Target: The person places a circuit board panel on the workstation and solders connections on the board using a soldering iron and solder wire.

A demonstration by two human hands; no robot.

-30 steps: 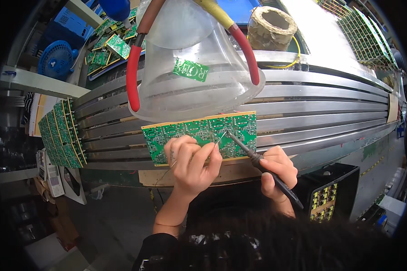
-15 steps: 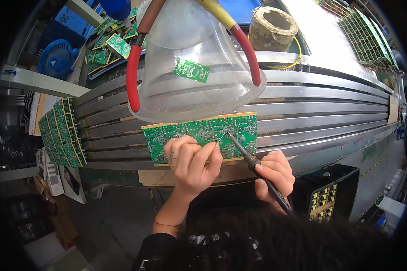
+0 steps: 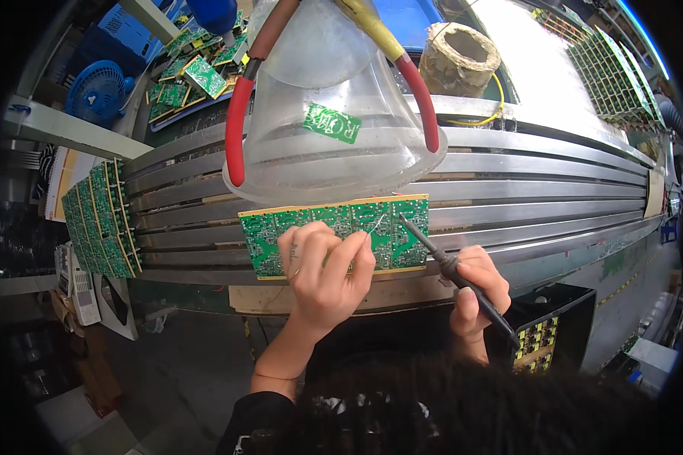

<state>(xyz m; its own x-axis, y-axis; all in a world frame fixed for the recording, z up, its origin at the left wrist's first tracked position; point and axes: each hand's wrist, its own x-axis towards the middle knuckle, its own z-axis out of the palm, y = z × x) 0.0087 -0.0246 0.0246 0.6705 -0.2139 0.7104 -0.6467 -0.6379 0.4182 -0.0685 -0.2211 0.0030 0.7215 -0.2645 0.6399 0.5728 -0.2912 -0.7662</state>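
A green circuit board panel with tan edge strips lies across the metal rails in front of me. My left hand is over its middle, thumb and forefinger pinched on a thin solder wire whose end points up and right over the board. My right hand grips a black soldering iron like a pen. The iron's tip is at the board's right-hand section, a little to the right of the wire end; whether it touches, I cannot tell.
Above the board hangs a clear plastic hood with red-sleeved arms. More board panels stand at the left. Loose boards fill a tray at the back left, near a blue fan. A wrapped roll stands behind the rails.
My right hand and the soldering iron have moved right, so the tip is farther from the solder wire's end. My left hand stays nearly in place. The whole view has shifted slightly.
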